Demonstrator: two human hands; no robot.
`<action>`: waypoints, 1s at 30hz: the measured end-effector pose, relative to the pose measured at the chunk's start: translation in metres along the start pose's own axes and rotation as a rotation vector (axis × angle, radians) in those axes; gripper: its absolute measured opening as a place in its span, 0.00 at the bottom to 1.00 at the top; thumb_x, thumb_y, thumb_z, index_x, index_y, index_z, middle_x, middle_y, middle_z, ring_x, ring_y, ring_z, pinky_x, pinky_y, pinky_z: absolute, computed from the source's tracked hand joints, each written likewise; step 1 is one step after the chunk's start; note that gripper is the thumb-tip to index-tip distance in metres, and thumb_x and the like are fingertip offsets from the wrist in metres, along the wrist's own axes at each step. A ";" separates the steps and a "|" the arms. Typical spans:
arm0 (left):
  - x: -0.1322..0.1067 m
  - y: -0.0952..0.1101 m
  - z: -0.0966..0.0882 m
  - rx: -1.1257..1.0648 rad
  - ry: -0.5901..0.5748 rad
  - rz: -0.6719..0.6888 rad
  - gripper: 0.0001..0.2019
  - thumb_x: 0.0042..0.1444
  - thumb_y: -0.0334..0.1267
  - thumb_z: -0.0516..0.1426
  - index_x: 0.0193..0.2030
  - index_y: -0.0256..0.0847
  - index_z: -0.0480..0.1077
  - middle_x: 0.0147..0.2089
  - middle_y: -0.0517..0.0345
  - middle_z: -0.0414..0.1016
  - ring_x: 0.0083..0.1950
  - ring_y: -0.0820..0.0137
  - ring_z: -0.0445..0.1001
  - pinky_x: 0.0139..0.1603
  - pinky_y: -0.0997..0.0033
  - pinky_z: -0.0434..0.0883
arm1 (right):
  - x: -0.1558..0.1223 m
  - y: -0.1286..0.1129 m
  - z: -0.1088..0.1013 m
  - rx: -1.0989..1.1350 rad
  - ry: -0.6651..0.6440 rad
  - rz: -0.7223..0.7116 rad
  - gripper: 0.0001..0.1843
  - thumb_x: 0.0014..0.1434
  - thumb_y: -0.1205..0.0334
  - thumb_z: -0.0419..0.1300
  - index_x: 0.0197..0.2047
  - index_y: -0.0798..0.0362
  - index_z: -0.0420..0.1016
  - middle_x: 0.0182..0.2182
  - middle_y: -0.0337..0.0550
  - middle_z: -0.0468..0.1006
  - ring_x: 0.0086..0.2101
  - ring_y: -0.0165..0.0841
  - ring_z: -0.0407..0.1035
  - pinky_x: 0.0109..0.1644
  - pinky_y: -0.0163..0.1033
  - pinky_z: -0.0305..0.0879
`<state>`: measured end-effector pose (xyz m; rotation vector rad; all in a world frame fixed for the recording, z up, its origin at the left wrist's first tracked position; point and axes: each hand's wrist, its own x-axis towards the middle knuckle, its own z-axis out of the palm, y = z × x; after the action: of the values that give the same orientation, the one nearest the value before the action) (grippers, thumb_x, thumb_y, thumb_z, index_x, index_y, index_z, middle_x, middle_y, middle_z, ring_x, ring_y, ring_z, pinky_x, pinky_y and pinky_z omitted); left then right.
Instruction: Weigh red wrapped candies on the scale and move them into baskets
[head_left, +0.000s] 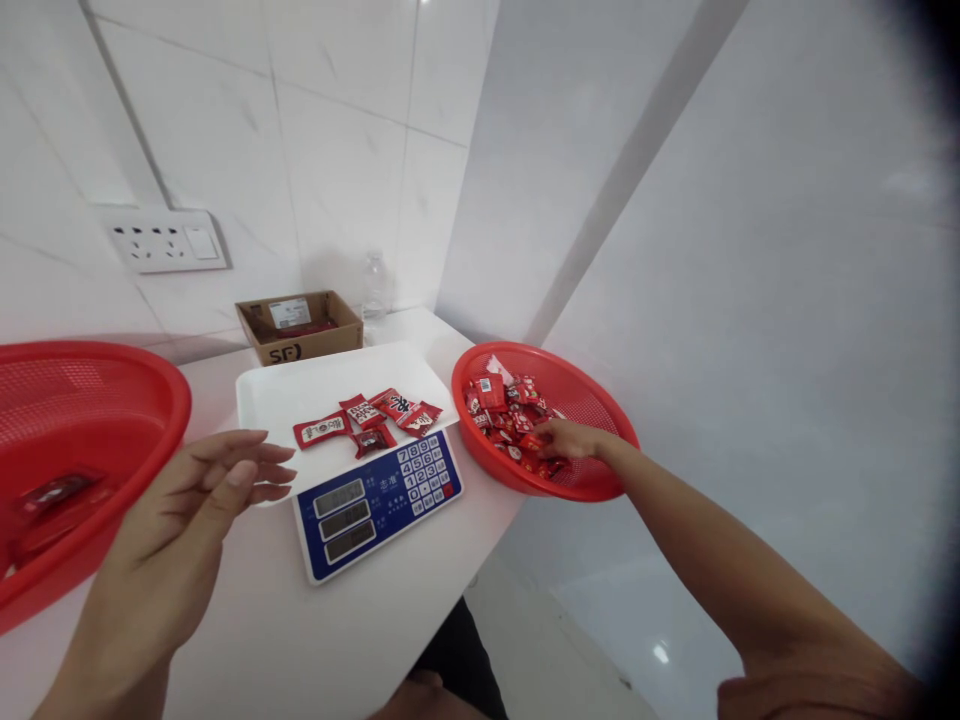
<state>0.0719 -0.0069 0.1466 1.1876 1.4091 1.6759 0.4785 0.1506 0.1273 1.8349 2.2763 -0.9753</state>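
Note:
My right hand reaches into the right red basket. Its fingers are bent together on a small red packet in a pile of similar snack packets; the fingertips are partly hidden. Left of the scale, my left hand hovers open with loosely curved fingers and nothing in it. Several red and white packets lie on the white pan of the electronic scale. The scale's blue panel has number keys and three displays, whose figures are too faint to read.
Another red basket stands at the left with a few dark red packets inside. Behind the scale are an open cardboard box and a clear plastic bottle. The white table meets a tiled wall with a socket panel.

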 end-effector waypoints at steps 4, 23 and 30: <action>0.001 -0.005 -0.005 -0.061 -0.042 0.002 0.13 0.52 0.45 0.58 0.44 0.45 0.69 0.38 0.59 0.75 0.37 0.68 0.74 0.38 0.70 0.74 | -0.001 -0.003 -0.010 0.054 0.053 -0.038 0.09 0.45 0.59 0.60 0.23 0.53 0.65 0.20 0.33 0.67 0.23 0.28 0.62 0.28 0.33 0.58; -0.003 0.013 -0.006 -0.091 -0.111 0.039 0.10 0.56 0.42 0.55 0.44 0.47 0.68 0.40 0.59 0.74 0.37 0.72 0.73 0.39 0.72 0.73 | 0.031 -0.203 0.031 -0.806 0.451 -0.510 0.11 0.57 0.73 0.52 0.39 0.54 0.73 0.35 0.48 0.75 0.38 0.38 0.67 0.31 0.35 0.57; -0.003 0.013 -0.009 -0.080 -0.116 0.042 0.10 0.57 0.42 0.55 0.45 0.46 0.68 0.40 0.59 0.74 0.38 0.72 0.74 0.39 0.71 0.74 | 0.034 -0.203 0.021 -0.781 0.487 -0.472 0.11 0.58 0.69 0.53 0.43 0.53 0.73 0.37 0.48 0.76 0.40 0.39 0.68 0.34 0.37 0.60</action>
<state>0.0661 -0.0160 0.1584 1.2562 1.2429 1.6487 0.2798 0.1502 0.1836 1.2934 2.8217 0.4149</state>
